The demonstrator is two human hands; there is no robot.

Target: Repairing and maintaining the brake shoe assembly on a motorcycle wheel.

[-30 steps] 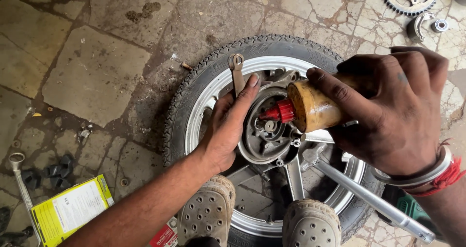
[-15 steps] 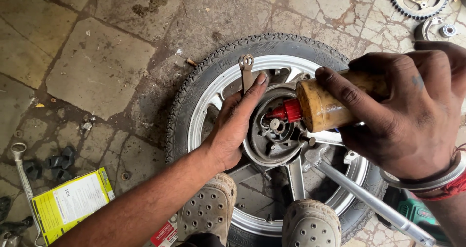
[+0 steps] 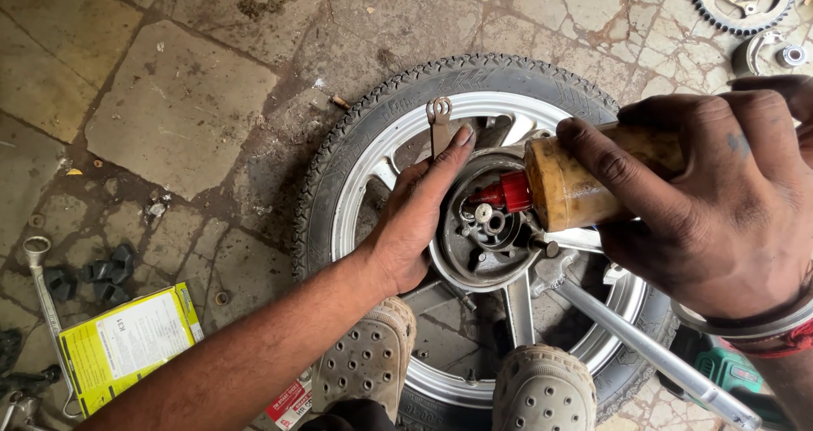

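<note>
Well to the left of the left hand [image 3: 415, 228], a flat yellow carton [image 3: 127, 346] with a white label panel lies tilted on the stone floor [image 3: 169, 101]; just below that hand's forearm, a small red-and-white printed packet [image 3: 292, 401] shows only a corner at the frame's edge.

The right hand [image 3: 711, 202] is clenched around a grimy amber squeeze bottle [image 3: 584, 181], held sideways. Its red nozzle [image 3: 504, 194] points left into the hub [image 3: 487, 236] of a wheel [image 3: 474, 228] lying flat on the floor. The wheel has a black treaded tyre and silver spokes, and its dark hub holds small metal parts that are hard to make out.

The left hand lies flat and open, palm down, on the hub's left rim, fingertips by a slotted metal tab [image 3: 439, 122]. Two perforated beige shoes [image 3: 453, 372] rest on the wheel's lower part. A long metal bar [image 3: 644, 350] runs below the right hand; the bottle's back end is hidden under its fingers.
</note>
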